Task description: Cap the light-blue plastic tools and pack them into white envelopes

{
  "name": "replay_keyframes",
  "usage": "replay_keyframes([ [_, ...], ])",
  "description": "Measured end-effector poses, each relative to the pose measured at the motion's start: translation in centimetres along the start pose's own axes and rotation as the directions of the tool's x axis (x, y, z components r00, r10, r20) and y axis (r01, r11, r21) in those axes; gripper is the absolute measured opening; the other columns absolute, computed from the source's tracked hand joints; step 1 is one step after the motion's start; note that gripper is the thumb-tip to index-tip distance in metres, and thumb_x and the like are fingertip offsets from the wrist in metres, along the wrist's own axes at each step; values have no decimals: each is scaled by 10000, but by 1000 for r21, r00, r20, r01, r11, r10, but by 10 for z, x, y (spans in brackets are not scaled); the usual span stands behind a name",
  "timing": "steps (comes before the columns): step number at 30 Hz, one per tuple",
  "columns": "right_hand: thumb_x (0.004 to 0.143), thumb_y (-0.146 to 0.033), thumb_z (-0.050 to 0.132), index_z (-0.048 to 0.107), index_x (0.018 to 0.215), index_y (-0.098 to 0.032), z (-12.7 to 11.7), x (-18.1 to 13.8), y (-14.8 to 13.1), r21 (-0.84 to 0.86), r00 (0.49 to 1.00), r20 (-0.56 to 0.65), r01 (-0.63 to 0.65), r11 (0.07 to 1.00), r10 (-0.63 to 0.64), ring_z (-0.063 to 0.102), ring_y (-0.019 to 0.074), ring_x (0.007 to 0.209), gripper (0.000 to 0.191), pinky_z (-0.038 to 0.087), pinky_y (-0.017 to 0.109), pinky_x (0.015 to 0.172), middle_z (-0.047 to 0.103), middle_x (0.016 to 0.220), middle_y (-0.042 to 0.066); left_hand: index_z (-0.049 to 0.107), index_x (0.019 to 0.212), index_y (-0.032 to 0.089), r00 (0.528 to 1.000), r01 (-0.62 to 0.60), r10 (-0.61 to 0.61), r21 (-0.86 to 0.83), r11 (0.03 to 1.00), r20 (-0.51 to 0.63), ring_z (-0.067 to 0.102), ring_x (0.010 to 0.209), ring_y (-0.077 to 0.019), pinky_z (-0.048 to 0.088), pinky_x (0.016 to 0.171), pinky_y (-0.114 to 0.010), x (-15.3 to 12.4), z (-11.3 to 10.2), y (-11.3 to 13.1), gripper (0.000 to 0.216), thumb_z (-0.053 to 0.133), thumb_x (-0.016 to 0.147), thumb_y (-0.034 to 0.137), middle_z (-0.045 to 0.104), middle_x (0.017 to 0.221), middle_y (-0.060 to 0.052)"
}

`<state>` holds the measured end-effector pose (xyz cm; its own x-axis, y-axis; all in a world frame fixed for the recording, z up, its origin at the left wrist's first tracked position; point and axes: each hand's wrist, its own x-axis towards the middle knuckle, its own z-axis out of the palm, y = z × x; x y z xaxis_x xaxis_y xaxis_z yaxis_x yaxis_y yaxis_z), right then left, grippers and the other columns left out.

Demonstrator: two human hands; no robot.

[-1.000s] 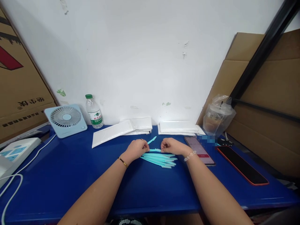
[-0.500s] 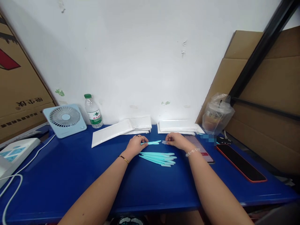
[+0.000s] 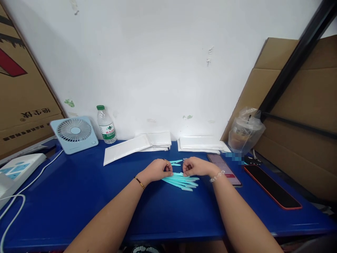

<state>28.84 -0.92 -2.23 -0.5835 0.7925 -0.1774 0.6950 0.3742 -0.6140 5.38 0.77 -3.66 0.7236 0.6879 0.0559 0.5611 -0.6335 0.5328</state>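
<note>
My left hand (image 3: 160,169) is closed in a pinch on one end of a slim turquoise eyebrow razor (image 3: 177,174). The fingertips of my right hand (image 3: 194,166) close on the other end of the same razor, where a clear cap may sit; the fingers partly hide it. Right below, several like razors (image 3: 179,182) lie fanned out on the blue table (image 3: 168,214), pale tips to the right. Beyond the hands, between them, more turquoise razors (image 3: 176,162) lie on the table, partly covered by the left fingers.
White packets (image 3: 126,149) and a second white stack (image 3: 200,142) lie along the wall. A small fan (image 3: 75,131) and water bottle (image 3: 106,128) stand left. On the right are a phone (image 3: 226,168), an orange-edged phone (image 3: 272,186) and a bagged drink cup (image 3: 244,133).
Both hands have come nearer to me, over the fanned razors. The right hand has closed in on the left, and both now meet on one razor; others lie behind.
</note>
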Motion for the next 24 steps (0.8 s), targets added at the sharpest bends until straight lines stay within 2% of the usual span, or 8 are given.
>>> replay_keyframes([
  [3, 697, -319, 632, 666, 733, -143, -2, -2, 5, 9, 1000, -25, -13, 1000, 14, 480, 110, 551, 183, 354, 216, 514, 602, 624, 6, 662, 755, 184, 999, 44, -44, 18, 999, 5, 515, 597, -122, 327, 531, -223, 1, 0, -1, 211, 539, 763, 355, 626, 695, -7],
  [7, 716, -315, 608, 648, 752, -140, -6, -6, 12, 108, 985, -155, -63, 992, 80, 539, 133, 640, 182, 405, 236, 600, 643, 724, 28, 660, 759, 188, 990, 102, -101, 5, 995, -99, 532, 629, -129, 338, 551, -224, 3, -5, -9, 230, 528, 766, 377, 644, 742, -8],
  [11, 674, -392, 674, 642, 856, -154, -4, -2, 7, 185, 976, -216, -1, 983, 42, 502, 116, 618, 302, 391, 224, 572, 597, 701, 0, 659, 788, 183, 983, 138, -143, -55, 989, -119, 540, 638, -135, 351, 551, -225, 5, -7, -12, 259, 532, 762, 407, 647, 755, -12],
  [14, 698, -387, 651, 653, 777, -155, -1, 0, 6, 186, 976, -218, 20, 982, 21, 480, 104, 572, 245, 364, 215, 536, 572, 629, -13, 657, 789, 188, 986, 110, -116, -61, 992, -118, 544, 640, -130, 358, 563, -226, 5, -6, -12, 251, 533, 769, 404, 650, 765, -7],
  [17, 686, -356, 653, 672, 723, -149, -6, -4, 14, 192, 970, -228, -38, 981, 82, 525, 120, 587, 211, 387, 226, 556, 621, 638, 7, 651, 793, 187, 979, 159, -161, -29, 987, -124, 552, 654, -136, 364, 571, -230, 5, -7, -15, 250, 526, 774, 403, 646, 764, -10],
  [19, 645, -340, 686, 692, 702, -147, -11, -9, 23, 146, 963, -227, -116, 983, 147, 551, 138, 606, 201, 398, 234, 566, 650, 652, 23, 647, 806, 194, 971, 190, -187, 8, 982, -146, 565, 717, -154, 382, 608, -237, 4, -7, -17, 248, 533, 770, 411, 641, 792, -17],
  [21, 606, -331, 717, 705, 716, -152, -14, -11, 30, 93, 954, -235, -168, 981, 186, 559, 147, 612, 210, 400, 235, 562, 658, 654, 25, 643, 888, 217, 965, 182, -168, 51, 982, -201, 560, 862, -194, 405, 701, -262, 3, -5, -17, 278, 570, 745, 443, 633, 904, -28],
  [24, 688, -316, 651, 705, 798, -170, -14, -6, 35, 37, 928, -339, -148, 988, 152, 568, 152, 655, 190, 416, 240, 598, 666, 722, 29, 586, 1099, 261, 955, 162, -129, 105, 981, -268, 482, 1056, -257, 393, 839, -330, 4, 2, -16, 464, 617, 704, 501, 572, 1111, -47],
])
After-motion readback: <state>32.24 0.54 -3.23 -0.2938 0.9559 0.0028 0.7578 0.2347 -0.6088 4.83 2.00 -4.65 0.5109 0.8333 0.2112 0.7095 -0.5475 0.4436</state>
